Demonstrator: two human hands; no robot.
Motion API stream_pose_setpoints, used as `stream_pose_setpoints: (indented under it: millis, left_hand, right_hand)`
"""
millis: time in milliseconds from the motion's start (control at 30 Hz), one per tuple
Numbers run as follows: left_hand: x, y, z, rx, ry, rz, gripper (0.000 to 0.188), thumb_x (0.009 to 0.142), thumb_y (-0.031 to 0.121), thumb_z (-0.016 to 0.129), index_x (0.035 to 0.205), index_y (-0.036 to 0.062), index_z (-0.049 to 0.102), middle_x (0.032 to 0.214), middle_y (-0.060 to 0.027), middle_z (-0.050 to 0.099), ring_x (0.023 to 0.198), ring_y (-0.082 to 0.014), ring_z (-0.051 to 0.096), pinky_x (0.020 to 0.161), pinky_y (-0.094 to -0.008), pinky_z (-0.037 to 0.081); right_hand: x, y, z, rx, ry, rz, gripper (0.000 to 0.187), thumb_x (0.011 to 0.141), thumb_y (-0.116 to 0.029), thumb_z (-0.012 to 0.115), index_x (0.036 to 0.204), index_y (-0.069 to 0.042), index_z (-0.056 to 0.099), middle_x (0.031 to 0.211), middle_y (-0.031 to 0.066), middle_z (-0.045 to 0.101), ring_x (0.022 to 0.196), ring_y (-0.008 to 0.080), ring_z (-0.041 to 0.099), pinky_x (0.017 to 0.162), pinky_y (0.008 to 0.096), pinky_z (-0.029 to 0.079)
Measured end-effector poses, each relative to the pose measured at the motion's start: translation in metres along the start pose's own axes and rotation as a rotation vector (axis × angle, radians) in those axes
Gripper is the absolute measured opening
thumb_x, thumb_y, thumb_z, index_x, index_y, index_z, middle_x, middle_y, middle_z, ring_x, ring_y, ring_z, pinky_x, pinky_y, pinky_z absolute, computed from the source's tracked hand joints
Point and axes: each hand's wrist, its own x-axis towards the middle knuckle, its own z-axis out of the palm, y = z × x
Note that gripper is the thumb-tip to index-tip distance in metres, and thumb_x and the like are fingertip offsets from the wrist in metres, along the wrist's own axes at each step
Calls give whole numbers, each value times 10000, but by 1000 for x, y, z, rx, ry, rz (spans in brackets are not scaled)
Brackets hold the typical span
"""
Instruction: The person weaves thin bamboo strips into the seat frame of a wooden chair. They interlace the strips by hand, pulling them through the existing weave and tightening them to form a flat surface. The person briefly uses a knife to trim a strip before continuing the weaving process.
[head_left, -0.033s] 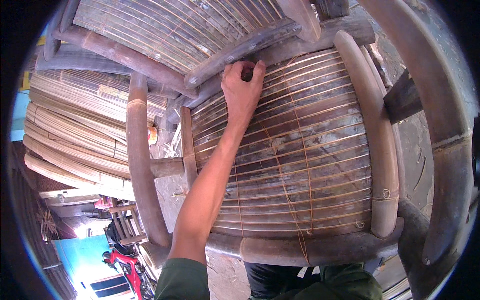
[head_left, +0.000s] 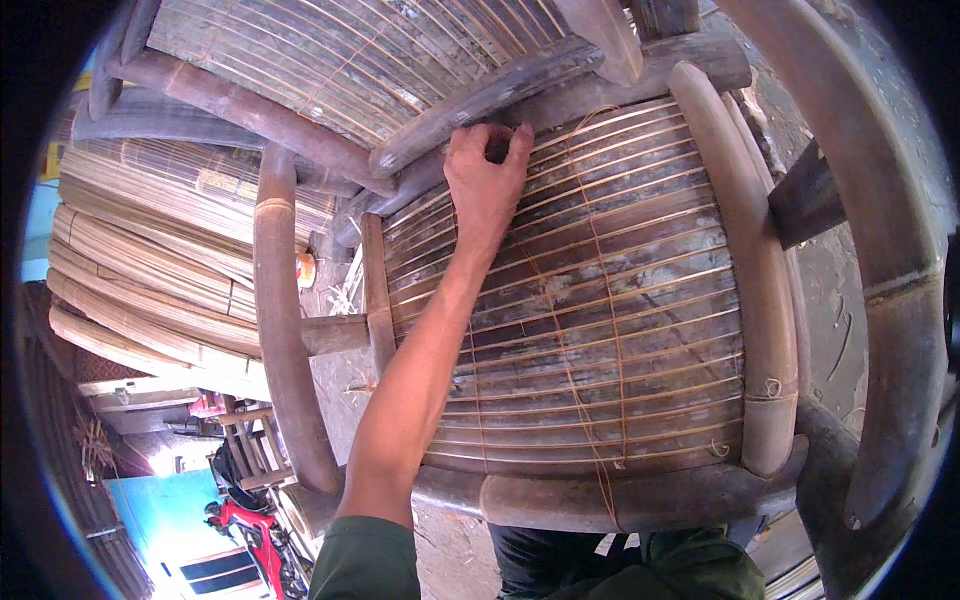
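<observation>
My left hand (head_left: 487, 185) reaches across a bamboo chair seat (head_left: 660, 320) to its back edge. Its fingers and thumb curl in a pinch close to the lower rail (head_left: 480, 100) of the backrest. The fingertips are partly hidden, so whatever sits between them cannot be made out. Pale thin strips run side by side over the dark slats of the seat, crossed by a few brown cords (head_left: 612, 330). One cord hangs over the front bamboo rail (head_left: 640, 500). No part of my right hand shows.
Thick bamboo armrests (head_left: 900, 270) and a left post (head_left: 285, 320) frame the seat. The slatted backrest (head_left: 330, 60) rises at the far side. Bundles of split bamboo strips (head_left: 150, 290) lie to the left, with a red motorcycle (head_left: 262, 545) farther off at lower left.
</observation>
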Motion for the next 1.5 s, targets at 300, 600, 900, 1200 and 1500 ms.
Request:
stream_pose_setpoints:
  millis: [300, 600, 900, 1200, 1500]
  left_hand:
    - [-2, -14, 4, -79, 56, 82, 126, 806, 148, 677, 823, 25, 658, 757, -169, 581, 733, -351, 560, 695, -425, 421]
    - [1, -10, 8, -244, 51, -11, 176, 853, 234, 627, 865, 59, 647, 850, -120, 649, 830, -343, 595, 879, -467, 418]
    - [-3, -13, 7, -272, 171, -70, 123, 835, 227, 645, 847, 105, 645, 844, -81, 656, 849, -316, 587, 812, -462, 439]
    - [-5, -7, 2, -221, 114, -125, 130, 816, 253, 662, 853, 129, 651, 859, -72, 639, 892, -327, 557, 764, -484, 441]
    - [-6, -6, -9, -230, 22, -227, 140, 843, 289, 644, 899, 161, 646, 930, -44, 660, 967, -335, 552, 839, -532, 418]
  right_hand:
    - [-11, -13, 7, -24, -7, -41, 241, 916, -166, 540, 1115, -45, 603, 1058, 121, 645, 987, 204, 607, 887, 328, 471]
    - [-57, -34, 103, -407, -84, -320, 243, 914, -169, 543, 1116, -47, 604, 1059, 123, 646, 986, 199, 608, 886, 326, 472]
    - [-64, -86, -61, 154, -1013, -78, 209, 927, -171, 494, 1051, -79, 635, 968, 124, 661, 888, 219, 644, 782, 338, 504]
    - [221, -94, -63, -231, 326, -206, 373, 849, -174, 619, 1209, -134, 530, 780, 188, 648, 728, 394, 632, 629, 481, 507]
    - [304, -80, -36, -456, 285, -351, 226, 859, -158, 620, 1083, -148, 589, 933, 125, 676, 796, 335, 664, 672, 426, 544]
